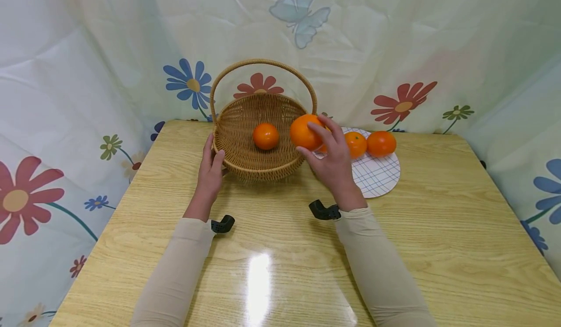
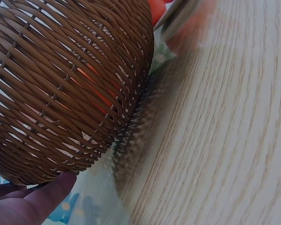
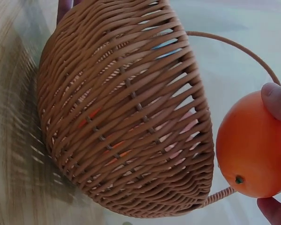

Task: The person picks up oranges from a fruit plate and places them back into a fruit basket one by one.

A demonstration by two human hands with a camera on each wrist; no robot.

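Note:
A brown wicker basket (image 1: 236, 163) with a tall arched handle (image 1: 263, 62) stands toward the back of the table. One orange (image 1: 265, 136) lies inside it, glimpsed through the weave in both wrist views. My left hand (image 1: 210, 168) holds the basket's left side, its thumb by the rim; in the left wrist view the fingers (image 2: 51, 194) press against the wicker wall. With thumb and fingers, my right hand (image 1: 334, 163) grips another orange (image 1: 305, 132) at the basket's right rim. The right wrist view shows this held orange (image 3: 253, 150) just off the rim, a green stem spot on it.
Right of the basket lies a round white plate (image 1: 377, 183) with a blue grid pattern. Several oranges sit on it, one (image 1: 381, 144) at its right edge, others partly behind my right hand. A flowered curtain (image 1: 350, 49) hangs behind the wooden table (image 1: 438, 210).

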